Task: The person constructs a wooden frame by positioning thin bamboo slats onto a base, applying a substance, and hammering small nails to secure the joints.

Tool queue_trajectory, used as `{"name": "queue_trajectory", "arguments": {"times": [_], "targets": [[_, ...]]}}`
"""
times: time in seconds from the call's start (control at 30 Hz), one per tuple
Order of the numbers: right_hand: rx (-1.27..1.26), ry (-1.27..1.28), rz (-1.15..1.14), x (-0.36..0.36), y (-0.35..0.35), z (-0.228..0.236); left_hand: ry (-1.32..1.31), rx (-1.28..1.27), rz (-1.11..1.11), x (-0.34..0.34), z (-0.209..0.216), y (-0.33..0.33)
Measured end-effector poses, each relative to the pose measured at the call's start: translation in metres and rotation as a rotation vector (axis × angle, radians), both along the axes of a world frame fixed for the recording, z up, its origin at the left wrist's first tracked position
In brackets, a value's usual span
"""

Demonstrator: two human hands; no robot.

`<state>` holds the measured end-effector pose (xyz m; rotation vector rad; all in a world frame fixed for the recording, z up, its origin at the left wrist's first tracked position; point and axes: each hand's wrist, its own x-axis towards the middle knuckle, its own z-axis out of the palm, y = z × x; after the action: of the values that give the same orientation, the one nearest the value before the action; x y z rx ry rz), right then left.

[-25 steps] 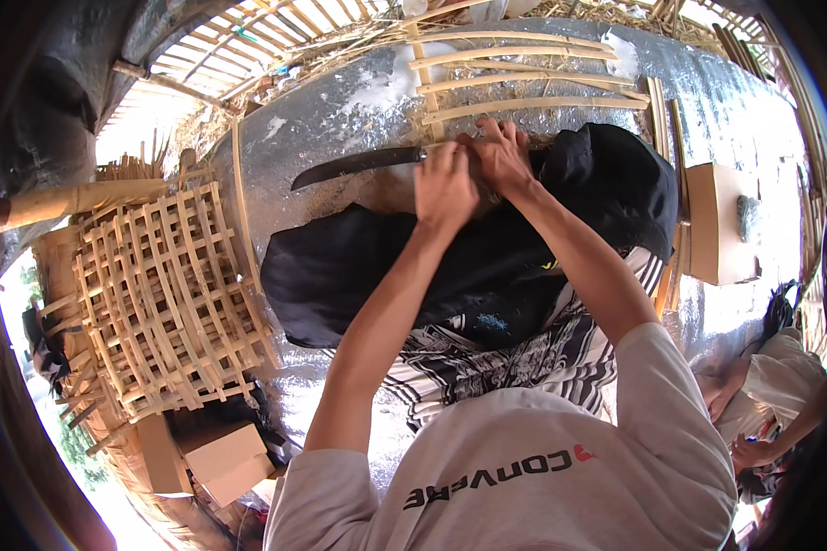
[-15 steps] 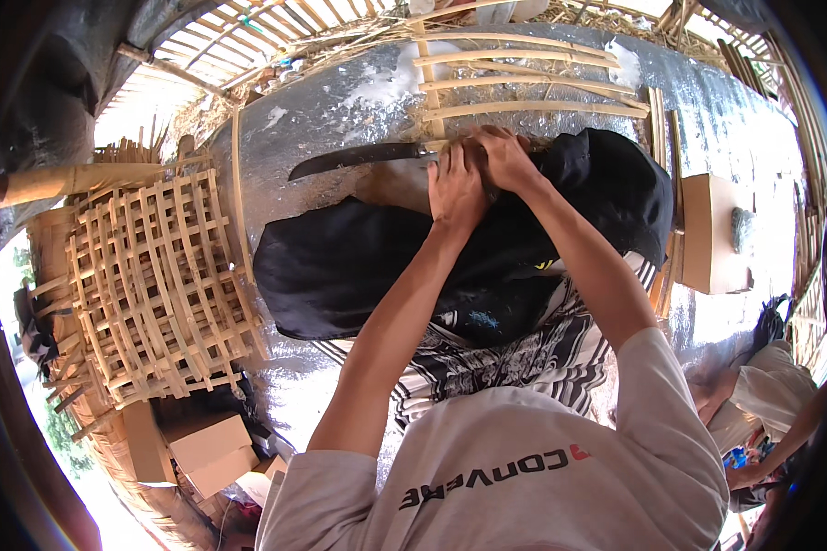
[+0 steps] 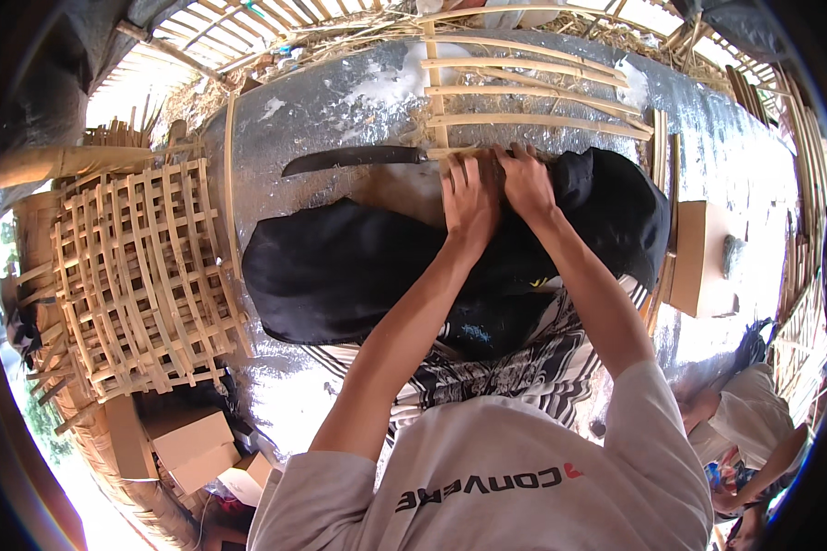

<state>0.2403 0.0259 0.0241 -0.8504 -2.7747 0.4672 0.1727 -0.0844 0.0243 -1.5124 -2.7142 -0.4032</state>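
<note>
A long dark-bladed knife (image 3: 349,159) lies flat on the grey ground sheet, its pale handle (image 3: 455,151) reaching toward the fingertips of my left hand (image 3: 471,197). That hand's fingers are stretched out and a little apart, beside or over the handle end; contact cannot be made out. Close by on the right, my right hand (image 3: 529,184) also has extended fingers, pointing away from me. Between the two hands shows something brown, too covered to name. Both hands are over my folded legs in black trousers (image 3: 340,271).
Beyond my hands lie several split bamboo strips (image 3: 542,121) on the sheet. Woven bamboo lattice panels (image 3: 142,275) are stacked at left, above open cardboard boxes (image 3: 193,445). A cardboard box (image 3: 698,260) stands at right. Another person (image 3: 753,418) sits at lower right.
My hands have drawn slightly apart and come a little nearer; the right hand no longer overlaps the left. The knife stays on the sheet, and the whole view has shifted slightly.
</note>
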Motion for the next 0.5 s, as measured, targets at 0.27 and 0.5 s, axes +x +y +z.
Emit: {"name": "queue_trajectory", "arguments": {"times": [0.27, 0.5], "targets": [[-0.040, -0.001, -0.010, 0.000, -0.002, 0.009, -0.056, -0.002, 0.004, 0.011, -0.006, -0.001], [0.036, 0.082, -0.044, 0.000, -0.009, 0.014, -0.021, -0.104, 0.001, 0.016, -0.006, -0.002]]}}
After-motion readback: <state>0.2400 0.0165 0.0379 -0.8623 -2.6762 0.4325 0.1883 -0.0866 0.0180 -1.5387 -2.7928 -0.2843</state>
